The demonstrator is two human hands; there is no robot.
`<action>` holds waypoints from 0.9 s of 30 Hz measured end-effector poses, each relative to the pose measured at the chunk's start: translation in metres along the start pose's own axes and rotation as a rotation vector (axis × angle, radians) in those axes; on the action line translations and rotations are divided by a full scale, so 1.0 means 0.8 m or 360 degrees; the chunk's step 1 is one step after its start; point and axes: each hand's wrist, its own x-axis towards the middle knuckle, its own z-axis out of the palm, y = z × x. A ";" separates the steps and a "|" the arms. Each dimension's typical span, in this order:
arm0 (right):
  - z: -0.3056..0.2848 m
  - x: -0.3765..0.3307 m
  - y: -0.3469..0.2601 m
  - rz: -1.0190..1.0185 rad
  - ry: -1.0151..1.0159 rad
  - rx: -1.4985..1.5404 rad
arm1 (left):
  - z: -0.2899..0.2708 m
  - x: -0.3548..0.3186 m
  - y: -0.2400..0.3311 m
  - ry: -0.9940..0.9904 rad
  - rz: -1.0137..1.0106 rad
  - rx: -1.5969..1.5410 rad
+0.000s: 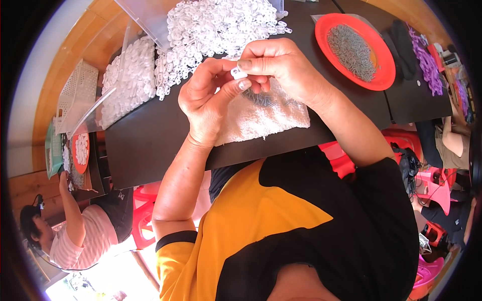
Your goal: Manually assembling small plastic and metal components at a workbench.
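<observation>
A small white plastic piece with a dark hole is pinched between my two hands above the table. My left hand has its thumb below the piece and its index finger curled behind it. From the other side, my right hand presses its thumb and fingers on the upper edge. Beneath both hands lies a pale towel, with a small heap of grey screw-like parts on it, partly covered by my fingers. Just beyond, a big pile of similar white pieces spreads over the table.
A red plate of grey screw-like parts stands at the far right of the dark table. Left of the pile is a clear bin of white pieces. Purple items lie far right. Another person works at the left.
</observation>
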 end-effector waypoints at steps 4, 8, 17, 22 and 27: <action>0.001 0.001 0.002 0.0040 -0.0023 -0.0017 | -0.003 -0.001 0.004 -0.0016 -0.0018 0.0028; -0.001 0.001 0.000 0.0051 -0.0045 -0.0036 | -0.004 0.001 0.006 -0.0074 -0.0042 -0.0032; -0.009 0.004 -0.003 0.0000 -0.0046 -0.0121 | 0.001 0.004 0.000 0.0013 -0.0118 -0.0014; -0.006 0.002 -0.003 0.0024 -0.0036 -0.0102 | -0.001 0.003 -0.004 0.0060 -0.0072 0.0159; -0.007 0.004 -0.004 0.0076 -0.0110 -0.0201 | -0.002 0.000 -0.012 0.0022 0.0110 0.0234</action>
